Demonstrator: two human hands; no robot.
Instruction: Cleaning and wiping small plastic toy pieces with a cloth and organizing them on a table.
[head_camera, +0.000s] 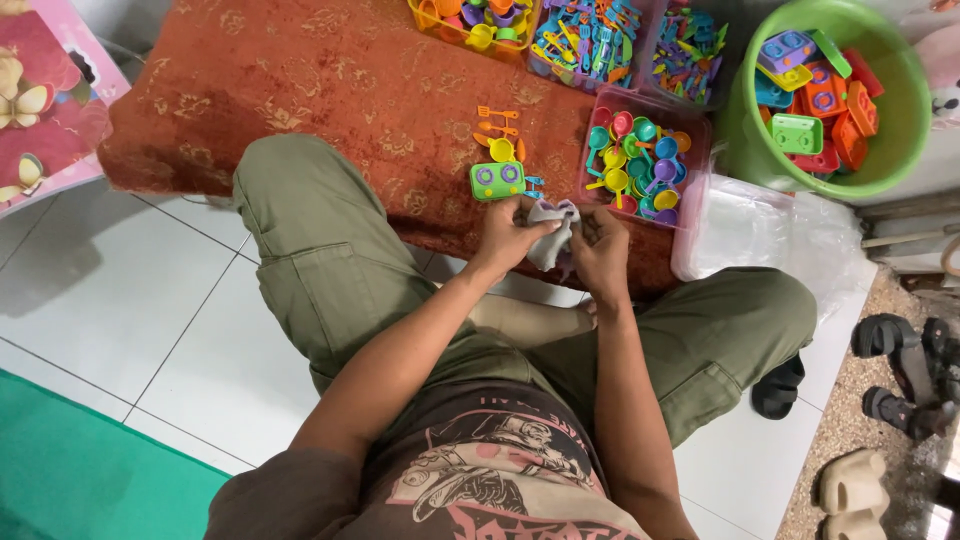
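Hands meet over the near edge of the red rug: left hand and right hand both closed on a small clear plastic bag held between them, above the person's lap. Just beyond the left hand lie a green toy stove and loose orange and yellow toy utensils. Just past the right hand sits a pink bin of toy spoons; further right, a green bucket of toy pieces.

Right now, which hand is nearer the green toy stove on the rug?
Left. The left hand sits just below the green toy stove, gripping the clear plastic bag. The right hand holds the bag's other side, farther right, nearer the pink bin.
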